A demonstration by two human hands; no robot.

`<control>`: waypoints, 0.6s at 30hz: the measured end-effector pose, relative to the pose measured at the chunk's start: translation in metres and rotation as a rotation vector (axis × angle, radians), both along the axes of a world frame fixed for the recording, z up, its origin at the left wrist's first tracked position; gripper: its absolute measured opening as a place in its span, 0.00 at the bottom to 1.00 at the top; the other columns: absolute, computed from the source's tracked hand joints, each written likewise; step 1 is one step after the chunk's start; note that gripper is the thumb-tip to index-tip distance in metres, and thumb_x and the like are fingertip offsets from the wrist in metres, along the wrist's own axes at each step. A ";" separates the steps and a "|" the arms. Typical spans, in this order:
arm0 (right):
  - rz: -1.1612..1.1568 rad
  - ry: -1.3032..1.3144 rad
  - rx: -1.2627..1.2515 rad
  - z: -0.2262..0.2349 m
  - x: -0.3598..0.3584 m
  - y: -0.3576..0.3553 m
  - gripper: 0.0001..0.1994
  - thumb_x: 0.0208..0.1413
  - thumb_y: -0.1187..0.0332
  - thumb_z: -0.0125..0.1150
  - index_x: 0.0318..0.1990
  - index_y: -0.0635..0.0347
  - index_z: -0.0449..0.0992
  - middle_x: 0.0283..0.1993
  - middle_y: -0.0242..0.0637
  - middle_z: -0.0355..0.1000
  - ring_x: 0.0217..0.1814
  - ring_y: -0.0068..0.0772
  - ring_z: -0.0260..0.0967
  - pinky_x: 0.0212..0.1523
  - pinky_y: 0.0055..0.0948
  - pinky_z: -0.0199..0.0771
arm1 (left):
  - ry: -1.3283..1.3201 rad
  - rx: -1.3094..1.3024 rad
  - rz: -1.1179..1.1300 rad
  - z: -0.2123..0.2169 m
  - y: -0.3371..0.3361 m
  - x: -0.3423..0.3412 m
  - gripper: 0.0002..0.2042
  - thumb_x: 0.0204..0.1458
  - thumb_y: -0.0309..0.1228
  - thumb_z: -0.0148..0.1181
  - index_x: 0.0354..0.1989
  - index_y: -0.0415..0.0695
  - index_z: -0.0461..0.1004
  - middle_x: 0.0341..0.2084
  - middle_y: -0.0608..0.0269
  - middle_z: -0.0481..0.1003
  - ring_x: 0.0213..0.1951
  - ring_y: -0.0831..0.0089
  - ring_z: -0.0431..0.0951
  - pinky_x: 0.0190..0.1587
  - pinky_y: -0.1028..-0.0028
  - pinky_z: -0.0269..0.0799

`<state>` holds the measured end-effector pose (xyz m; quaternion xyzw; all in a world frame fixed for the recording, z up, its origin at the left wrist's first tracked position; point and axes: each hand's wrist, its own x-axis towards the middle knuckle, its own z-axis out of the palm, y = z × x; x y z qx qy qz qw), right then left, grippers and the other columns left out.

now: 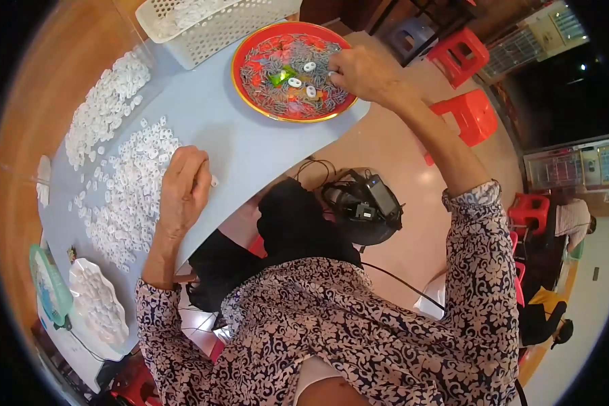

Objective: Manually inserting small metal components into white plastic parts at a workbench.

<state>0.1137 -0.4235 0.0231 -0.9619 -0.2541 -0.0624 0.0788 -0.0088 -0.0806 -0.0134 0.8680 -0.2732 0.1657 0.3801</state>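
- The red round tray point(250, 101) sits at the far end of the pale blue table sheet point(250, 152), heaped with small grey metal pieces point(277, 88); a green bit point(282, 75) and three white oval rings point(303, 74) lie on top of the heap.
- The right hand point(362, 73) reaches over the tray's right side, its fingertips pinched together down among the metal pieces; what they grip, if anything, is too small to make out.
- The left hand point(183, 189) rests knuckles-up on the table sheet, well apart from the tray, its fingers curled in loosely; a small white piece point(214, 181) shows at the fingertips, though whether it is held or only touched cannot be told.
- Just left of that hand spreads a wide scatter of small white plastic rings point(125, 186), with a second denser heap point(105, 105) farther up the sheet.
- A white perforated basket point(216, 30) stands just beyond the tray at the table's far edge.
- Near the lower left lie a white scalloped dish point(98, 304) of the same white rings and a pale green-rimmed object point(47, 284).
- Red plastic stools point(470, 111) stand on the floor to the right.
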 end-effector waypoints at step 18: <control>0.117 0.056 0.383 0.005 0.013 0.029 0.12 0.50 0.76 0.60 0.43 0.65 0.74 0.31 0.40 0.76 0.34 0.25 0.76 0.31 0.26 0.74 | 0.005 -0.052 0.002 0.000 0.001 -0.001 0.07 0.44 0.13 0.54 0.32 0.34 0.68 0.27 0.53 0.68 0.32 0.58 0.70 0.34 0.68 0.67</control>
